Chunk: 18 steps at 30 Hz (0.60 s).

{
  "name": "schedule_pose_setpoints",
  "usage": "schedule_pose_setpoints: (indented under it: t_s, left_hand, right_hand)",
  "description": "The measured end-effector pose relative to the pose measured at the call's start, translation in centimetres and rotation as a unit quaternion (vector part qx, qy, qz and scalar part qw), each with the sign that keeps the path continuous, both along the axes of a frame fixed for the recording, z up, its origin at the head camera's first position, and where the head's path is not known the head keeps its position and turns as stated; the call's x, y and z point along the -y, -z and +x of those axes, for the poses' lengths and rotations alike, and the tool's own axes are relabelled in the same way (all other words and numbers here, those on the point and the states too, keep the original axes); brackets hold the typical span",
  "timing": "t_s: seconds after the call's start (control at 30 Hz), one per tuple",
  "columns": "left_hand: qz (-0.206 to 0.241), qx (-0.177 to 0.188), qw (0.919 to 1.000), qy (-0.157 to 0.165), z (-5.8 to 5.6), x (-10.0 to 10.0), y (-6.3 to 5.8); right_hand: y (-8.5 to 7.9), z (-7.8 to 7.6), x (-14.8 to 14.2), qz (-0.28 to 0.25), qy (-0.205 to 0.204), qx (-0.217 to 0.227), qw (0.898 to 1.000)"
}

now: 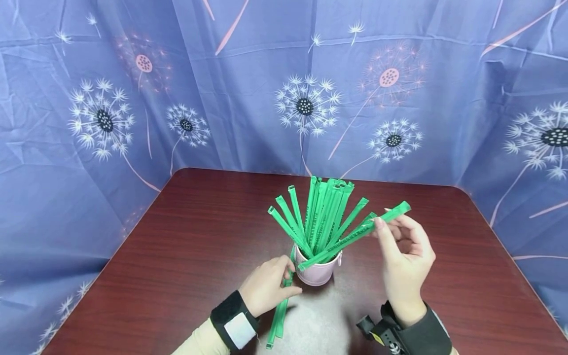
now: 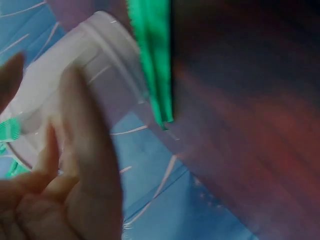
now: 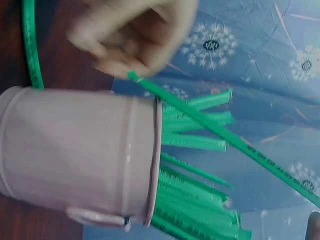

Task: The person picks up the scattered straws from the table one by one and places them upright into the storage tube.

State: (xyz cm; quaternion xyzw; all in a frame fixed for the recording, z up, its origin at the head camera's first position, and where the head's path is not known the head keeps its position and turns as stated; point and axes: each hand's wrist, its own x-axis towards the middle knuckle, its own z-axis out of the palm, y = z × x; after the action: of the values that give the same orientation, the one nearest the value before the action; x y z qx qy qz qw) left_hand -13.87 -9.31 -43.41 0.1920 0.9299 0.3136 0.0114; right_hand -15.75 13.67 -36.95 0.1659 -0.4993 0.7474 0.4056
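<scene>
My right hand (image 1: 407, 251) pinches the upper end of a green wrapped straw (image 1: 350, 240) with black print. That straw slants down to the left across the rim of a small pale pink bucket (image 1: 316, 275). More green wrapped straws (image 1: 324, 212) stand fanned out in the bucket. Just left of the bucket is my left hand (image 1: 268, 283), its fingers loosely bent and thumb apart, close to the straw's lower end. In the left wrist view nothing shows between the thumb and fingers. Loose green straws (image 1: 280, 313) lie on the table, partly under the left hand.
The bucket stands on a dark red-brown wooden table (image 1: 199, 222). A small handle lug (image 3: 97, 216) sticks out from its side. Behind the table and at its sides hangs a blue cloth (image 1: 248, 113) with dandelion prints.
</scene>
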Motion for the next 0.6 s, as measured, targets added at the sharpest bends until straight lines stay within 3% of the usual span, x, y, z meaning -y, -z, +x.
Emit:
schedule_pose_setpoints:
  t_s: [0.13,0.33,0.6]
  left_hand:
    - [-0.041,0.025,0.9988,0.010,-0.1,0.6,0.8]
    - [-0.053,0.027,0.9980,0.022,-0.3,1.1,1.6]
    - [-0.015,0.105,0.9943,0.003,-0.3,1.4,2.1]
  right_hand:
    - [-0.1,-0.4,-0.5,-0.024,0.006,0.011,1.000]
    - [0.0,-0.9,-1.1,-0.086,-0.006,0.010,0.996]
    - [0.5,-1.5,-1.7,-0.145,-0.010,-0.002,0.989]
